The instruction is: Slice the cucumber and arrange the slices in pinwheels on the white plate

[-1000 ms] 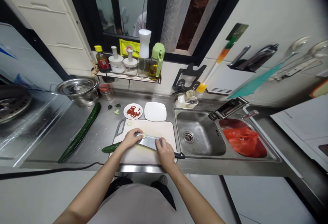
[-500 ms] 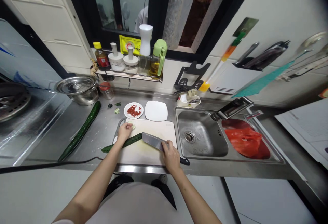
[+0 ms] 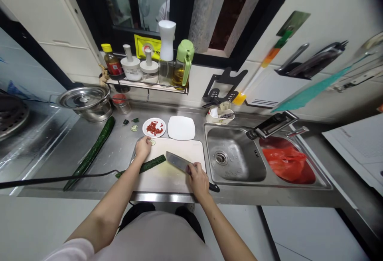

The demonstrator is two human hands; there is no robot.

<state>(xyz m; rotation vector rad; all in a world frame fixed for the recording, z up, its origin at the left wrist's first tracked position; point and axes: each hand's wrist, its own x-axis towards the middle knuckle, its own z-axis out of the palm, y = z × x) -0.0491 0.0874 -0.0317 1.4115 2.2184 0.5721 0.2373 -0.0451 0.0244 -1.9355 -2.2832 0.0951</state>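
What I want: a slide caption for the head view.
Right hand holds a knife beside a cut cucumber; left hand near a slice.

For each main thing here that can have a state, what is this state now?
Kitchen knife: gripped by the right hand.
Cucumber on the cutting board: right end cut.
Longer cucumber: looks uncut.
Left hand: beside a cucumber slice; grip unclear.
Round plate: holding chopped red pieces.
Steel pot: lid on.
Sauce bottle: yellow cap on.
Oil bottle: partly filled.
Faucet: no water stream visible.
Red plastic bag: crumpled.
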